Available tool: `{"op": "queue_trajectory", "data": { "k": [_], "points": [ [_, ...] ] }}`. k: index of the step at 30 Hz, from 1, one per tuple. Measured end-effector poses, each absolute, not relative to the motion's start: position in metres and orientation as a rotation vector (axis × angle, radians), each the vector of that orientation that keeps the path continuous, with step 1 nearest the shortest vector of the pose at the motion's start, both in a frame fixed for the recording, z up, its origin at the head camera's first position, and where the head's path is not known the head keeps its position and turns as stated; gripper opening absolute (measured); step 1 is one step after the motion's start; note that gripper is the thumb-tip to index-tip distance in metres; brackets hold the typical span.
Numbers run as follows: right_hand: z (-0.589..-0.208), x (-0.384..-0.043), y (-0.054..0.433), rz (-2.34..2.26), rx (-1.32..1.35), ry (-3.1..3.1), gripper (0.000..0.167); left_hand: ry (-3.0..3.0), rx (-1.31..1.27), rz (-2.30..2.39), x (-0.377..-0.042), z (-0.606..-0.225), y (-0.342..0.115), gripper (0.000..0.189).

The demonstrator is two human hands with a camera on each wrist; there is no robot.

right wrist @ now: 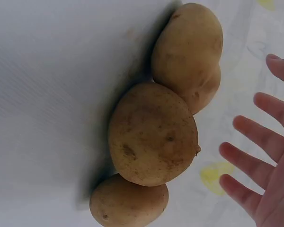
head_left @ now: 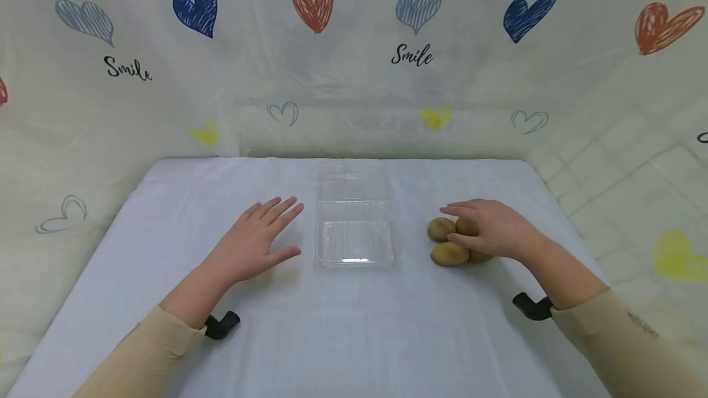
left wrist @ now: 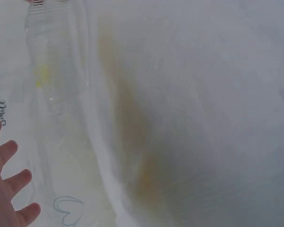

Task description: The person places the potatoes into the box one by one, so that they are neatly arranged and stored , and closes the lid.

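Note:
Several brown potatoes (head_left: 450, 253) lie in a cluster on the white cloth, right of centre. Over them hovers my right hand (head_left: 498, 226), fingers spread and pointing left, partly covering the rear and right ones. In the right wrist view its fingers (right wrist: 248, 163) are apart beside a round potato (right wrist: 151, 135) and hold nothing. A clear plastic clamshell box (head_left: 356, 241) stands at the middle with its lid (head_left: 353, 186) folded back. Left of the box my left hand (head_left: 254, 238) is held above the cloth, fingers spread, gripping nothing. The box (left wrist: 57, 52) also shows in the left wrist view.
A white cloth (head_left: 354, 330) covers the table, whose back edge meets a pale curtain (head_left: 354, 78) printed with hearts and "Smile". Each wrist carries a black camera mount, the left one (head_left: 223, 325) and the right one (head_left: 532, 307), close above the cloth.

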State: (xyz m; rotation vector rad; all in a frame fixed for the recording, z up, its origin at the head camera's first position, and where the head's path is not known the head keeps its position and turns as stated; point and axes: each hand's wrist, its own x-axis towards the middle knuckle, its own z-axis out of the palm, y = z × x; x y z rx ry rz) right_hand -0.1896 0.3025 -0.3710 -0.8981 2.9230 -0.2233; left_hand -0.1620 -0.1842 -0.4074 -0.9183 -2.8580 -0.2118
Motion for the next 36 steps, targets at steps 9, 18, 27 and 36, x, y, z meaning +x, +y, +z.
{"op": "queue_trajectory", "data": {
  "k": [9, 18, 27, 36],
  "points": [
    [-0.364, -0.197, 0.298, -0.228, -0.738, 2.824, 0.046, -2.952, -0.937, -0.273, -0.166, -0.414, -0.177, 0.084],
    [-0.364, -0.205, 0.292, -0.244, -0.633, 2.751, 0.050, -3.043, -0.935, -0.362, -0.171, -0.418, -0.167, 0.088],
    [-0.369, -0.218, 0.289, -0.286, -0.540, 2.635, 0.047, -3.169, -0.875, -0.475, -0.178, -0.419, -0.161, 0.090],
    [-0.376, -0.223, 0.288, -0.368, -0.461, 2.560, 0.048, -3.243, -0.840, -0.558, -0.184, -0.422, -0.158, 0.087]
  ]
}}
